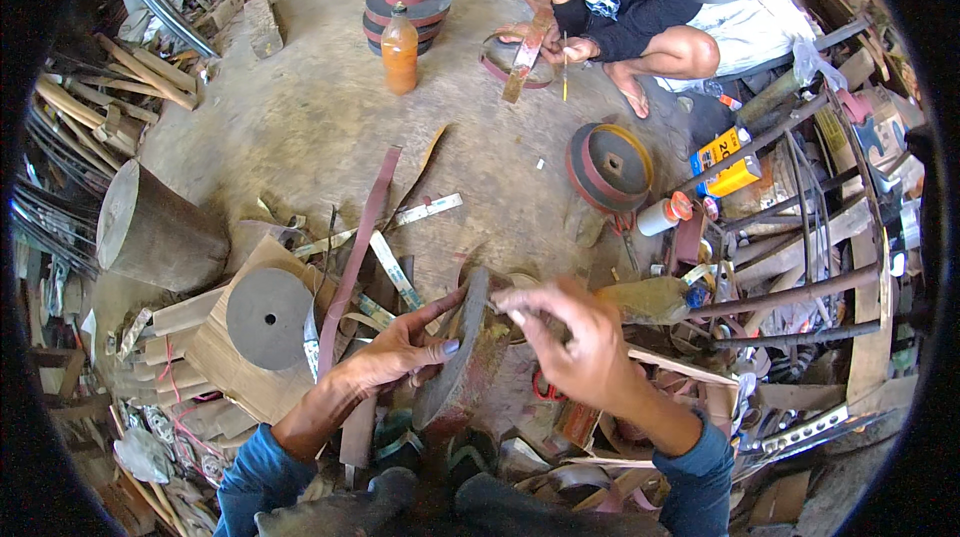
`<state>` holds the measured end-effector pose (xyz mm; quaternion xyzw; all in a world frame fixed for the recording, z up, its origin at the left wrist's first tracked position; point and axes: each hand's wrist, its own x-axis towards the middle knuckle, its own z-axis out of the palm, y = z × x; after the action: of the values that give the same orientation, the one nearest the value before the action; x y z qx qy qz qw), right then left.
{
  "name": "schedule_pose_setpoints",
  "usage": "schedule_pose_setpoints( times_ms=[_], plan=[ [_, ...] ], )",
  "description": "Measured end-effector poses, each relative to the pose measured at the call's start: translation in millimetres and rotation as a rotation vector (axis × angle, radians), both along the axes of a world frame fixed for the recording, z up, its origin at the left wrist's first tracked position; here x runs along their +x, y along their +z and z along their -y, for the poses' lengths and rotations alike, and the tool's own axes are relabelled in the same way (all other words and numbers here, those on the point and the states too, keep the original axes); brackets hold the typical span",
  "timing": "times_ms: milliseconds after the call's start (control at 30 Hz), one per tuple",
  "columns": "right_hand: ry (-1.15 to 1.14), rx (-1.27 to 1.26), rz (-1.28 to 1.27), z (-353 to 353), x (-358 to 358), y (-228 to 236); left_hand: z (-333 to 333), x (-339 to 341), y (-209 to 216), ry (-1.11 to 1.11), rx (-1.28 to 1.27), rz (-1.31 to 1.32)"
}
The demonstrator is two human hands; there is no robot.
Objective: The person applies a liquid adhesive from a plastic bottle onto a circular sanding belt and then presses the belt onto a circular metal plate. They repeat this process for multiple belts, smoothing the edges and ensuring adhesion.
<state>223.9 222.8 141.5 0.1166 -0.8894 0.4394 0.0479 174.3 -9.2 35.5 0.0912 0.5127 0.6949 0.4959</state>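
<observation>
Between my knees a thick grey wheel (453, 369) stands on edge, its worn rim streaked with red. My left hand (405, 345) grips it from the left side, with the thumb on the flat face. At the rim's upper right, my right hand (575, 342) is closed in a pinch; what it holds, if anything, is too small to make out. A long reddish-brown strip (360, 247) lies just beyond my left hand, beside white printed strips (395, 272). Left of it, a grey disc (268, 319) with a centre hole rests on cardboard (225, 352).
Ahead stand an orange-filled bottle (400, 55) and stacked wheels (428, 9). A crouching co-worker (625, 17) handles a strip (527, 59). Right are a red-rimmed wheel (608, 169), a white bottle (664, 215), a yellow can (725, 163) and a metal frame (790, 292). A concrete cylinder (165, 227) lies left.
</observation>
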Motion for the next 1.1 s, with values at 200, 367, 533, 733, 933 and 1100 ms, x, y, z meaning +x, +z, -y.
schedule_pose_setpoints(
  times_ms=[200, 367, 533, 733, 933, 1100],
  plan=[
    [0.184, 0.179, -0.344, 17.6, 39.2, -1.4, -2.2, -5.6, -2.8, 0.041, 0.003, 0.057],
    [0.157, -0.035, -0.262, 15.0, 47.0, 0.3, -5.4, -6.4, -0.9, 0.063, -0.005, -0.005],
    [0.148, 0.086, -0.428, -6.0, 19.4, -1.9, -4.7, -7.8, 8.8, 0.043, -0.024, 0.018],
    [0.644, 0.539, -0.678, 33.1, 70.7, -17.3, -1.7, -8.8, 13.2, 0.075, -0.041, 0.056],
    [0.118, -0.109, -0.279, 5.1, 50.7, -13.3, -1.5, 1.3, 1.5, 0.026, -0.103, 0.044],
    [-0.167, -0.135, 0.081, -22.3, -33.9, -21.9, 1.1, 10.2, -6.4, -0.094, 0.043, 0.107]
  ],
)
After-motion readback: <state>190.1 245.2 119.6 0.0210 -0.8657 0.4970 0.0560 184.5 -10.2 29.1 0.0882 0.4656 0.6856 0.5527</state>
